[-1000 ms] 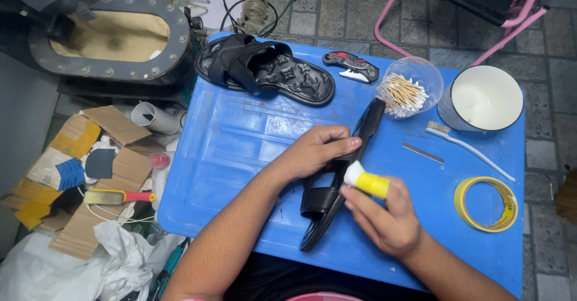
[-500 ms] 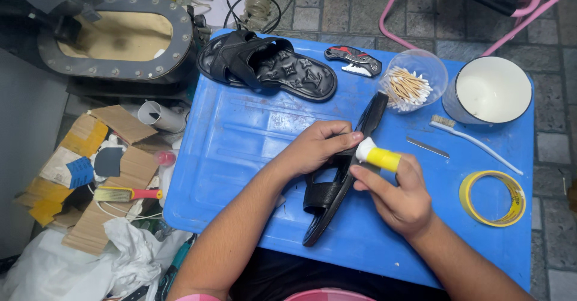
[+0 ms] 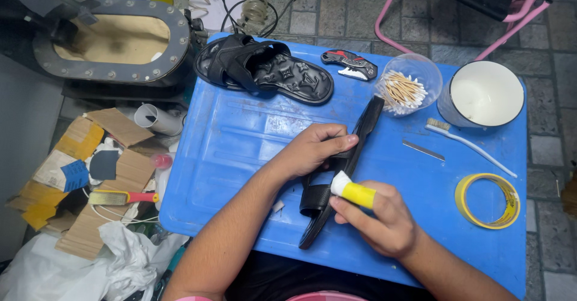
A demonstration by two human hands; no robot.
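swabs, toothbrush, tape beside sandal.

On the table in front of you, the sandal stands on its edge between your hands. Behind it lies a second sandal. To the right are the cup of swabs, the bowl and the tape roll.

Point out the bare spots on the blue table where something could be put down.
On the blue table, the widest bare patch is the left half, bordered by the flat sandal above and the left hand. A smaller patch lies between the metal strip and the yellow tape roll. The far right corner is crowded: swab cup, white bowl, toothbrush.
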